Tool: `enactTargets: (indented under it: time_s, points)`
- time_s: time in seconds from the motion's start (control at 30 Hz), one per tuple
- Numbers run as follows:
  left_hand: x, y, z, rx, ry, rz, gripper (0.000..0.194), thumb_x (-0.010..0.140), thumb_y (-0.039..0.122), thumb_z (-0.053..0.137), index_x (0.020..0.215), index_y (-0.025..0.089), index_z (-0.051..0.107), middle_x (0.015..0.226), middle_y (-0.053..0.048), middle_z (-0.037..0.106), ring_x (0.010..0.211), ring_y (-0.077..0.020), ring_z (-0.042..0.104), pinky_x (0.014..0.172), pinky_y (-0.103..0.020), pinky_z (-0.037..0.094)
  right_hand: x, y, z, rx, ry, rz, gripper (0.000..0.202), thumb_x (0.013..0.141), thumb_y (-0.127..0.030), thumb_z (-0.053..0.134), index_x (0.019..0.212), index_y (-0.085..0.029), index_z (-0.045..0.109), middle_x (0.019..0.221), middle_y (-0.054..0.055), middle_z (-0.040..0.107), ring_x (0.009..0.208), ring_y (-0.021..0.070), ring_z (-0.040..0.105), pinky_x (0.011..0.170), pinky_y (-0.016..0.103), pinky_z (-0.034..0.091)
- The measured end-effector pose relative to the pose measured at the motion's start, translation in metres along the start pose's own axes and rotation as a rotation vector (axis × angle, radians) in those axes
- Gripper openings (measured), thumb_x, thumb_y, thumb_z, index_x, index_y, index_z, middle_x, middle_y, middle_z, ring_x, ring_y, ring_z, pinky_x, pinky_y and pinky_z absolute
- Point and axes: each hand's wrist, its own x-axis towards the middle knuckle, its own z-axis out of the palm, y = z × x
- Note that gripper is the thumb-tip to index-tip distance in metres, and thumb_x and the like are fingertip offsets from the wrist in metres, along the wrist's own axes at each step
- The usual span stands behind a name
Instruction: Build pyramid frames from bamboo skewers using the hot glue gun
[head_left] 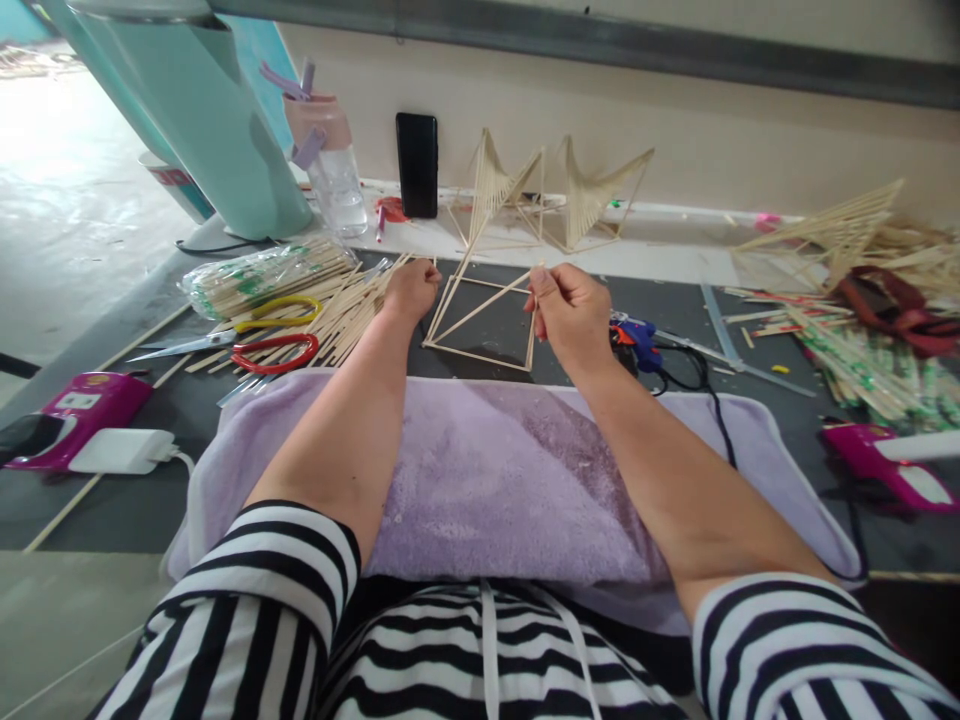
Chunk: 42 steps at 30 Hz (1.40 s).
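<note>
A thin wooden stick frame [480,352] stands on the dark table, with a square base and sticks slanting up from its left corner. My right hand [571,308] is closed in a pinch on the frame's upper right end. At the edge of a spread of loose wooden sticks [341,322], my left hand [411,290] is closed, its fingertips turned away, so what it holds is hidden. Beside my right hand lies a blue glue gun [636,342]. Scissors [276,352] with red and yellow handles rest on the loose sticks.
Two finished-looking stick models [496,190] stand at the wall near a phone [417,165] and a water bottle [335,170]. A purple towel [480,470] covers the near edge. Magenta power strips [94,410] lie left and right; wrapped sticks [862,360] are heaped at right.
</note>
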Motion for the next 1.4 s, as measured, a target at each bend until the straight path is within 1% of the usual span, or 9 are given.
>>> enactTargets:
  time_s: [0.13, 0.37, 0.57, 0.77, 1.07, 1.4]
  points:
    - [0.0006, 0.0002, -0.0002, 0.015, -0.006, -0.002, 0.021, 0.081, 0.021, 0.049, 0.086, 0.017, 0.070, 0.088, -0.006, 0.072, 0.082, -0.0181, 0.060, 0.078, -0.029, 0.043, 0.0002, 0.0006, 0.0001, 0.000, 0.001, 0.006, 0.046, 0.089, -0.061, 0.050, 0.067, -0.022, 0.056, 0.048, -0.005, 0.051, 0.036, 0.0059, 0.045, 0.041, 0.022, 0.040]
    - [-0.0002, -0.0005, 0.0007, 0.013, 0.003, 0.002, 0.023, 0.081, 0.022, 0.048, 0.086, 0.017, 0.070, 0.088, -0.007, 0.072, 0.082, -0.0187, 0.060, 0.077, -0.029, 0.042, 0.0005, 0.0009, 0.0008, 0.008, 0.006, 0.018, 0.046, 0.088, -0.063, 0.051, 0.068, -0.022, 0.056, 0.052, -0.005, 0.054, 0.037, 0.0057, 0.045, 0.041, 0.023, 0.039]
    - [0.0004, -0.0018, 0.0025, 0.006, 0.011, 0.003, 0.023, 0.081, 0.022, 0.048, 0.087, 0.016, 0.070, 0.089, -0.007, 0.073, 0.083, -0.0186, 0.060, 0.078, -0.029, 0.043, 0.0004, 0.0013, 0.0006, -0.004, 0.006, 0.021, 0.046, 0.088, -0.064, 0.050, 0.069, -0.022, 0.057, 0.051, -0.005, 0.053, 0.037, 0.0061, 0.045, 0.043, 0.023, 0.040]
    - [-0.0010, 0.0005, 0.0004, 0.011, 0.002, -0.002, 0.022, 0.082, 0.023, 0.049, 0.087, 0.017, 0.070, 0.089, -0.006, 0.072, 0.083, -0.0183, 0.060, 0.079, -0.029, 0.043, -0.0002, 0.0007, 0.0005, -0.006, 0.008, 0.017, 0.046, 0.089, -0.063, 0.049, 0.069, -0.022, 0.057, 0.050, -0.005, 0.052, 0.037, 0.0058, 0.044, 0.042, 0.022, 0.039]
    - [-0.0024, 0.0033, -0.0018, 0.011, 0.003, -0.011, 0.021, 0.082, 0.020, 0.048, 0.085, 0.018, 0.069, 0.092, -0.006, 0.073, 0.086, -0.0189, 0.061, 0.081, -0.028, 0.043, 0.0001, -0.0002, 0.0004, 0.003, 0.002, 0.036, 0.047, 0.087, -0.065, 0.050, 0.069, -0.023, 0.056, 0.051, -0.004, 0.051, 0.038, 0.0072, 0.044, 0.043, 0.024, 0.040]
    - [-0.0003, 0.0020, -0.0008, 0.040, -0.003, 0.000, 0.021, 0.082, 0.021, 0.049, 0.086, 0.018, 0.069, 0.092, -0.007, 0.073, 0.085, -0.0194, 0.061, 0.079, -0.028, 0.043, 0.0005, 0.0007, 0.0004, 0.011, -0.001, 0.037, 0.047, 0.087, -0.065, 0.050, 0.069, -0.023, 0.056, 0.051, -0.004, 0.051, 0.038, 0.0070, 0.043, 0.044, 0.025, 0.039]
